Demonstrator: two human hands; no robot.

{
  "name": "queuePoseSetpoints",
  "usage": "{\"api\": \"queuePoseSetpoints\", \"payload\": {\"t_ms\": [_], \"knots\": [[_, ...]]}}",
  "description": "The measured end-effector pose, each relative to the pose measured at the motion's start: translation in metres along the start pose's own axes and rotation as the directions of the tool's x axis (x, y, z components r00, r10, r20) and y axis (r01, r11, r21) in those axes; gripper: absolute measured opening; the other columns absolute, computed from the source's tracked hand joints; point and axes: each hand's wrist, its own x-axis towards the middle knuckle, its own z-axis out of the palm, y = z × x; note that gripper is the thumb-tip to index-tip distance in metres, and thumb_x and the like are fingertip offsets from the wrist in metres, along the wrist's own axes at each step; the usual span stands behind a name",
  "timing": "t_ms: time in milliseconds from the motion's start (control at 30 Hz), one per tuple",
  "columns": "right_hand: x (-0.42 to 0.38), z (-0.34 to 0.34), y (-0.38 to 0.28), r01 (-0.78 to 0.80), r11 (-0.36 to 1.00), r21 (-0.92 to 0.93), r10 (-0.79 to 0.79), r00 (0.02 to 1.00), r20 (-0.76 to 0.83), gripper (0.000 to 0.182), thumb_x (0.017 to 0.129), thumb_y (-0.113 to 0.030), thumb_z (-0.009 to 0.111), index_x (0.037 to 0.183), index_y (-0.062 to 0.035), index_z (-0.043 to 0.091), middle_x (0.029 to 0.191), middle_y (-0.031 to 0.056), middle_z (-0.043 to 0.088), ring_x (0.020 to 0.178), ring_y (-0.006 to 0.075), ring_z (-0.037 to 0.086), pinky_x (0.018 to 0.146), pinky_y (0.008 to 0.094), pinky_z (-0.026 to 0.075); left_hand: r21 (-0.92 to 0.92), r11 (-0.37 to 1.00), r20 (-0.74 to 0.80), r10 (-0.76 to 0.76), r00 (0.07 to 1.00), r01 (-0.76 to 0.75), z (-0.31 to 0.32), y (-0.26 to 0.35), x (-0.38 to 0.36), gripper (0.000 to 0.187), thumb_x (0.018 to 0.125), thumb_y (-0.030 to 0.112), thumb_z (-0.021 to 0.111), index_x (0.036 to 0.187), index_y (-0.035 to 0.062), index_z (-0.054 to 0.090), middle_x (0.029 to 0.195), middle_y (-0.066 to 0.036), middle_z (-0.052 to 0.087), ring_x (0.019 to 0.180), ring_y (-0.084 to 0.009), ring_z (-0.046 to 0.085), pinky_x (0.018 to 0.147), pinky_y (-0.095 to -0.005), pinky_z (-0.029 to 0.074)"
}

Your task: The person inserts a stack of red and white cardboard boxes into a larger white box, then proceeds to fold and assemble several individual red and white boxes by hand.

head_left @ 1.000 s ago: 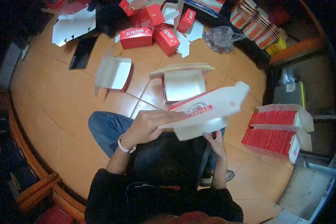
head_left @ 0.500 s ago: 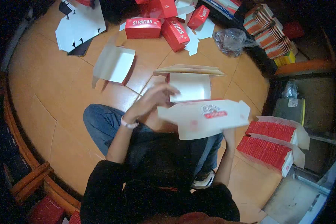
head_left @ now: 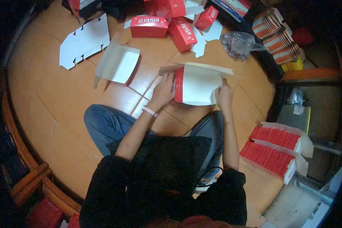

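On the floor in front of my knees lies an open red and white cardboard food box (head_left: 200, 85), white inside, with a red wall on its left and raised flaps along its far side. My left hand (head_left: 164, 91) grips the box at its left red wall, fingers partly hidden. At the right edge, my right hand (head_left: 224, 95) is closed on the cardboard. Farther left stands another open box (head_left: 122, 64), its white inside facing up and nothing touching it.
Folded red boxes (head_left: 149, 27) are piled at the back. A flat white cardboard sheet (head_left: 85, 40) lies at the far left. A clear plastic bag (head_left: 237, 45) sits at the back right. Stacks of flattened red cartons (head_left: 269, 152) stand on the right, by a shelf.
The white cardboard piece my right hand held above my lap has moved forward onto the open box. My left hand has moved forward to the box's left side.
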Motion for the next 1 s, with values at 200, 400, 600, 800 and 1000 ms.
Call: {"api": "queuePoseSetpoints", "payload": {"t_ms": [200,400,600,800,1000], "knots": [[-0.007,-0.016,-0.017,-0.096,0.974,-0.207,0.110,0.992,0.062,0.048,0.072,-0.001,0.054,0.118,-0.0010,0.044,0.090,0.0266,0.056,0.082,0.0392,0.057,0.069,0.0453,0.045,-0.142,0.987,-0.061,-0.084,0.995,0.075,-0.002,0.011,-0.005,0.040,0.075,0.008,0.052,0.112,0.0048,0.037,0.104,-0.017,0.049,0.090,-0.0372,0.054,0.069,-0.0471,0.046],[-0.039,0.000,-0.093,0.092,0.993,0.079,-0.082,0.990,-0.119,0.056,0.073,-0.013,0.062,0.124,-0.0030,0.040,0.101,0.0233,0.052,0.081,0.0356,0.056,0.069,0.0404,0.047,-0.070,0.978,-0.008,-0.196,0.981,0.195,0.006,0.029,-0.009,0.037,0.075,0.009,0.052,0.109,0.0035,0.037,0.104,-0.018,0.050,0.088,-0.0385,0.055,0.069,-0.0471,0.046],[-0.034,0.029,-0.107,0.236,0.970,0.061,-0.234,0.971,-0.038,0.051,0.074,-0.008,0.055,0.124,-0.0082,0.043,0.082,0.0206,0.060,0.069,0.0377,0.060,0.061,0.0448,0.048,-0.068,0.992,0.059,-0.101,0.993,0.105,0.004,0.031,-0.019,0.049,0.074,0.015,0.056,0.114,0.0006,0.032,0.105,-0.021,0.049,0.089,-0.0391,0.055,0.072,-0.0476,0.047],[-0.044,0.041,-0.082,0.355,0.932,-0.079,-0.359,0.932,-0.044,0.049,0.079,-0.013,0.052,0.127,-0.0104,0.039,0.077,0.0138,0.059,0.058,0.0327,0.060,0.050,0.0419,0.050,-0.025,0.977,0.070,-0.210,0.975,0.212,0.004,0.029,-0.016,0.052,0.072,0.023,0.061,0.113,0.0010,0.039,0.099,-0.021,0.054,0.089,-0.0363,0.057,0.072,-0.0459,0.047],[-0.051,0.039,-0.091,0.281,0.960,0.002,-0.280,0.958,-0.066,0.053,0.074,-0.003,0.053,0.125,-0.0131,0.044,0.081,0.0187,0.060,0.067,0.0355,0.060,0.057,0.0438,0.048,0.115,0.967,0.072,-0.238,0.969,0.229,-0.015,0.018,0.017,0.027,0.073,0.032,0.060,0.080,0.0064,0.067,0.076,-0.021,0.062,0.072,-0.0347,0.061,0.065,-0.0427,0.049]]}}
